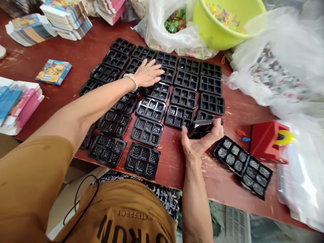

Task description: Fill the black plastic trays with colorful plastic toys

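Many black plastic trays (151,108), each divided into small square pockets, lie in rows across the red table. My left hand (148,74), with a beaded bracelet on the wrist, stretches over the middle rows. Its fingers are spread and lie flat on the trays. My right hand (201,138) grips a stack of black trays (202,126) tilted on edge, thumb and fingers at its two ends. That stack is just above the front right of the rows. Two longer black pieces with pockets (241,165) lie to the right of this hand.
A red tape dispenser (265,143) stands at the right. Behind the trays are a yellow-green basin (222,38) and a plastic bag (157,30) with small colourful packets. Cloudy plastic bags (291,57) fill the right side. Stacked cartons (64,15) and a small blue box (54,72) are on the left.
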{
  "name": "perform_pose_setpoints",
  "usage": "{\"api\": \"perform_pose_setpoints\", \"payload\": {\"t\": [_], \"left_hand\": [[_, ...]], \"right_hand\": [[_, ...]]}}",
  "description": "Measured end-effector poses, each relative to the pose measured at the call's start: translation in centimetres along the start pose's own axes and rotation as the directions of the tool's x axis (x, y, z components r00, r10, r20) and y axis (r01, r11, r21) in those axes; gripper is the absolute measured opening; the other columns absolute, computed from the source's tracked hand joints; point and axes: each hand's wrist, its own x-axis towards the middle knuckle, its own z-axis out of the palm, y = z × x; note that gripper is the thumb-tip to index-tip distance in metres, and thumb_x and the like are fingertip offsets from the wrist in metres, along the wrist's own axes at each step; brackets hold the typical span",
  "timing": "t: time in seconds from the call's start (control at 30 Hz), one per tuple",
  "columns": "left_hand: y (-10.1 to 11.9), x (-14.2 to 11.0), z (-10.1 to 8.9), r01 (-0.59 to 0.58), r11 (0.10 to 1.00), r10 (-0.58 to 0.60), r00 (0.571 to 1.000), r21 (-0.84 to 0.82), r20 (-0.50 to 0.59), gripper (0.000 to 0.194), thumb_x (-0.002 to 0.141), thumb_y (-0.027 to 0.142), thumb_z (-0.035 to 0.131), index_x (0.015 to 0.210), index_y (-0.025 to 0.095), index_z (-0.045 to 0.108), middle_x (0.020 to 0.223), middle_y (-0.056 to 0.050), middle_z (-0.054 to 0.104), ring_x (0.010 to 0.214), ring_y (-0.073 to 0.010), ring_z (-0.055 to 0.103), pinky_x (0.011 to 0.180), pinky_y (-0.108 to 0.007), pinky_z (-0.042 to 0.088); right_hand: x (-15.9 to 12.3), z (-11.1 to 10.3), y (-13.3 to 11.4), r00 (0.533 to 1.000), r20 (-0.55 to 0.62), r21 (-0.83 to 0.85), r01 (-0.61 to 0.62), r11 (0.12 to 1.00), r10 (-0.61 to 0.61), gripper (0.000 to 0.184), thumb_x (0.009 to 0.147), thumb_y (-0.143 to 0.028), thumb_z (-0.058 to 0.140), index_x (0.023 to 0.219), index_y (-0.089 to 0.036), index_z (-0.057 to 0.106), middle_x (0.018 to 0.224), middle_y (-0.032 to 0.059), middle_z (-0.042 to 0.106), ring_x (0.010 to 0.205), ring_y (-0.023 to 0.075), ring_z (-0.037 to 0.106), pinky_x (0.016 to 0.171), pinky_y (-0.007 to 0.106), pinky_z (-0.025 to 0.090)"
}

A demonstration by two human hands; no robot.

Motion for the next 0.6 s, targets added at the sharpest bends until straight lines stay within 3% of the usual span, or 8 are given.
{"api": "perform_pose_setpoints", "payload": {"t": [0.13, 0.27, 0.4, 0.6], "left_hand": [[2.7, -4.7, 0.3, -0.148, 0.986, 0.155, 0.983, -0.076, 0.097, 0.078, 0.102, 0.060, 0.061, 0.164, 0.015, 0.043, 0.177, -0.013, 0.029, 0.165, -0.0413, 0.005, 0.128, -0.061, -0.010], [4.6, -7.4, 1.0, -0.090, 0.980, 0.116, 0.984, -0.177, 0.138, 0.076, 0.099, 0.065, 0.066, 0.155, 0.017, 0.051, 0.177, -0.008, 0.031, 0.164, -0.0352, 0.006, 0.129, -0.055, -0.016], [4.7, -7.3, 1.3, -0.034, 0.963, 0.070, 0.990, -0.267, 0.126, 0.075, 0.100, 0.071, 0.061, 0.150, 0.016, 0.054, 0.175, -0.006, 0.036, 0.164, -0.0337, 0.007, 0.130, -0.054, -0.015], [2.3, -5.8, 3.3, -0.184, 0.973, 0.199, 0.974, -0.140, 0.106, 0.096, 0.096, 0.086, 0.046, 0.159, 0.013, 0.048, 0.177, -0.012, 0.029, 0.163, -0.0431, 0.008, 0.126, -0.064, -0.017]], "right_hand": [[0.2, -0.1, 0.0, 0.997, 0.066, -0.015, -0.036, 0.999, 0.037, 0.108, 0.080, -0.057, 0.072, 0.165, -0.023, 0.014, 0.157, 0.0229, 0.034, 0.150, 0.0489, 0.032, 0.123, 0.078, 0.026], [0.3, -0.2, 0.0, 0.994, 0.104, -0.023, -0.042, 0.999, 0.044, 0.108, 0.082, -0.055, 0.071, 0.165, -0.025, 0.009, 0.160, 0.0222, 0.031, 0.151, 0.0482, 0.031, 0.124, 0.078, 0.025], [0.2, 0.0, 0.4, 0.998, 0.064, -0.026, 0.009, 1.000, -0.007, 0.109, 0.082, -0.053, 0.073, 0.165, -0.023, 0.011, 0.160, 0.0221, 0.031, 0.150, 0.0468, 0.032, 0.123, 0.075, 0.028], [0.0, 0.9, 1.1, 0.998, 0.013, 0.000, 0.065, 0.998, -0.065, 0.110, 0.079, -0.054, 0.075, 0.166, -0.018, 0.018, 0.159, 0.0233, 0.034, 0.148, 0.0471, 0.034, 0.120, 0.078, 0.030]]}}
